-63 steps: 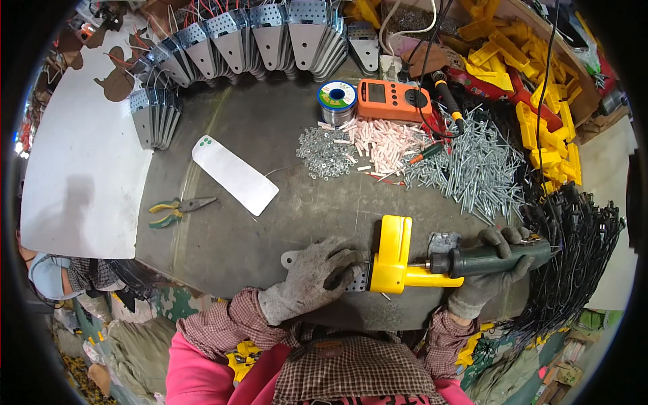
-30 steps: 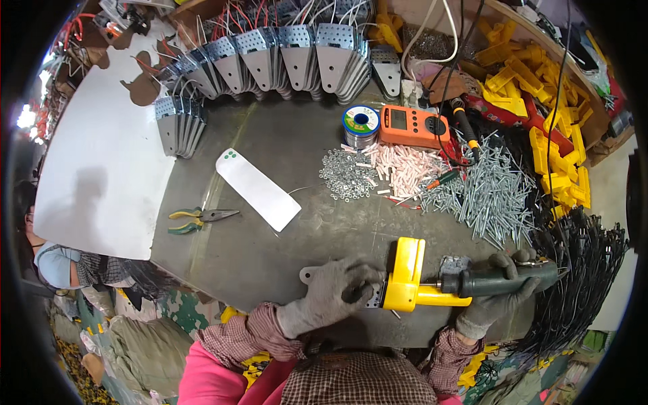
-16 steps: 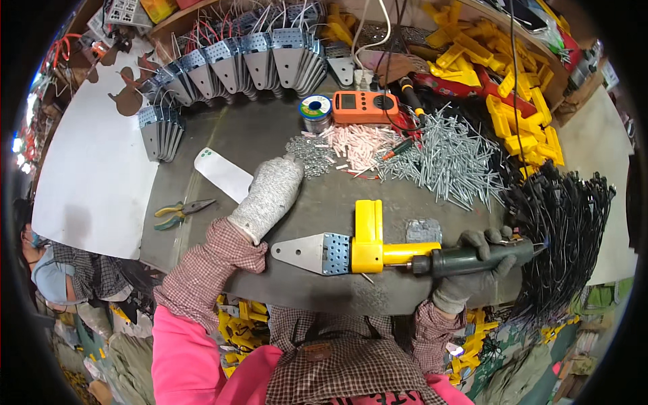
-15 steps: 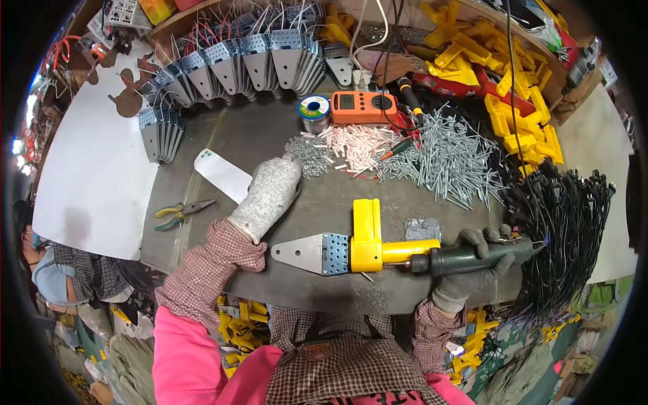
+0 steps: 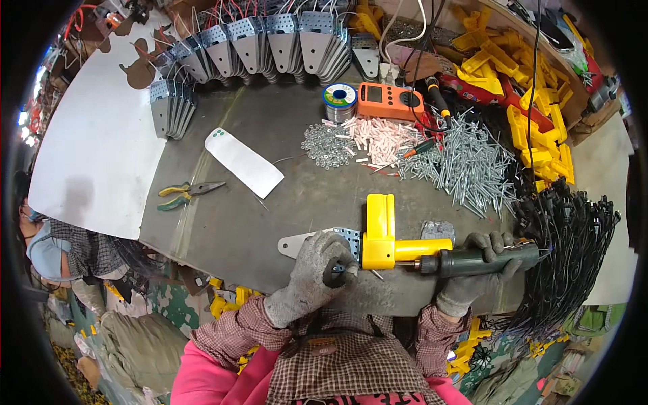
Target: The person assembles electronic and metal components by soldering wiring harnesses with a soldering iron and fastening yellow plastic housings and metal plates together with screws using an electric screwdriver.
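Observation:
My right hand (image 5: 467, 289), in a grey glove, is wrapped round a dark green power screwdriver (image 5: 449, 264) lying level. Its bit points left, along the underside of a yellow plastic housing (image 5: 379, 233) with a handle-like arm. Fixed to the housing's left side is a grey metal plate (image 5: 291, 244) with a perforated bluish end. My gloved left hand (image 5: 312, 270) is closed over that perforated end, partly hiding it. Something dark shows at its curled fingertips, too small to make out. A thin screw (image 5: 376, 275) lies under the housing.
Small nuts (image 5: 327, 145), pale pink sleeves (image 5: 381, 138) and long screws (image 5: 472, 162) lie in heaps beyond the hands. Pliers (image 5: 191, 194) and a white strip (image 5: 244, 162) are at left. Black cords (image 5: 570, 250) hang at right. Plate assemblies (image 5: 253, 47) line the back.
My left hand has come back from beside the nut heap to the perforated plate, uncovering the white strip. My right hand still grips the screwdriver. The whole view has shifted a little.

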Tool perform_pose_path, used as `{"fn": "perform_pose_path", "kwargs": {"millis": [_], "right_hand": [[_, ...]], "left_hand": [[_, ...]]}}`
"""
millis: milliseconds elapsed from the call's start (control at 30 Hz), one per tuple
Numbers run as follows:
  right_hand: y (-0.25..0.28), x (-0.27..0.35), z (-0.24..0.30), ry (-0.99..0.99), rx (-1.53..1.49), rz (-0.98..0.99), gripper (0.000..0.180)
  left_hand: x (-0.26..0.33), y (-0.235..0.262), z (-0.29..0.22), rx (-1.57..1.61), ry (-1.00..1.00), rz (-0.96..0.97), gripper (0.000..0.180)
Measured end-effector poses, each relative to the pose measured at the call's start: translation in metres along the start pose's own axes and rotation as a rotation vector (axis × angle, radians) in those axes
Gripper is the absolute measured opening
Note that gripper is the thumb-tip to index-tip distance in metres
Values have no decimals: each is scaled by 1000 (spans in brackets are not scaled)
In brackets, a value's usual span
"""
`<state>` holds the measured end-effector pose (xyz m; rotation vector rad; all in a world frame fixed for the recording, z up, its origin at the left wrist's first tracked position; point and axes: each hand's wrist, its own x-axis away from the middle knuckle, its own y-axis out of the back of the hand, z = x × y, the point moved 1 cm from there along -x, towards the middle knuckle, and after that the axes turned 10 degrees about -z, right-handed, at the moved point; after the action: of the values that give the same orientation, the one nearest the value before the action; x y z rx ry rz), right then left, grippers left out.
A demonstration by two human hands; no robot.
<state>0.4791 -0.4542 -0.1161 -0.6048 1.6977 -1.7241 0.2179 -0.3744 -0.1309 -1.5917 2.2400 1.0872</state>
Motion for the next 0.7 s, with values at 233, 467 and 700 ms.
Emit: {"fn": "perform_pose_path", "kwargs": {"millis": [233, 467, 700], "right_hand": [[0, 2, -3, 117, 224, -166, 28], [-2, 12, -8, 218, 273, -120, 32], [0, 9, -14, 184, 168, -267, 32]], "left_hand": [[-4, 2, 4, -60, 95, 131, 25], [0, 11, 2, 73, 117, 145, 21], [0, 13, 7, 84, 137, 139, 19]]}}
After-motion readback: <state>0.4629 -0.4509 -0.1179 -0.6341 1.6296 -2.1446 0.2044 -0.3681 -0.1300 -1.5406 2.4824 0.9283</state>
